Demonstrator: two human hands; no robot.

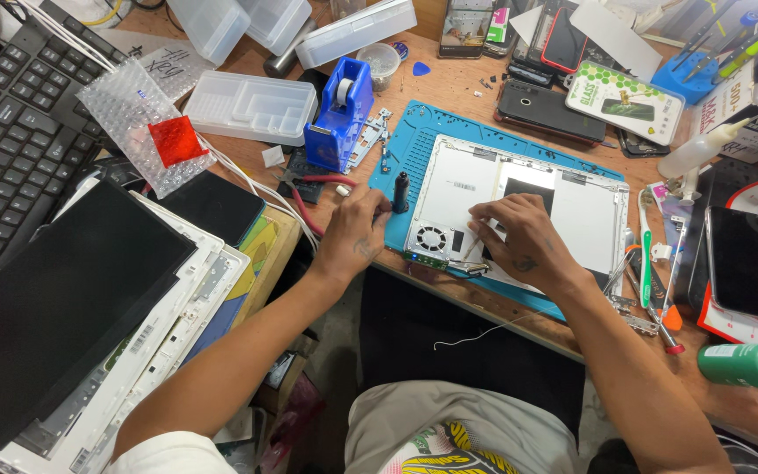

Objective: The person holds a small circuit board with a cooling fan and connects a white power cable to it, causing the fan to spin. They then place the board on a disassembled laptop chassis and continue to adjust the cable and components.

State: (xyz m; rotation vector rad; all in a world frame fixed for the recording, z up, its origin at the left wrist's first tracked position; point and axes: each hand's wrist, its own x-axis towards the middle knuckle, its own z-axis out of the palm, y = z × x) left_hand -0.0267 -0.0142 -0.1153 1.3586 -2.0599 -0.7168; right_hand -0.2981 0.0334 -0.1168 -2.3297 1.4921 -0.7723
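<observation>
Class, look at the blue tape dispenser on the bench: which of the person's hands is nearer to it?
Left. The left hand lies just below the blue tape dispenser; the right hand rests farther right, on the opened white device.

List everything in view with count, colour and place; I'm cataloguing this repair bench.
Opened laptop base: one, white, on the mat.
Work mat: one, blue, desk centre.
Screwdriver: one, black, upright on the mat.
Tape dispenser: one, blue, behind the mat.
Keyboard: one, black, far left.
Screen panel: one, black, lower left.
Bottle: one, green, lower right.
Phone: one, black, right.
Left hand: beside the screwdriver.
Right hand: on the laptop base.
</observation>
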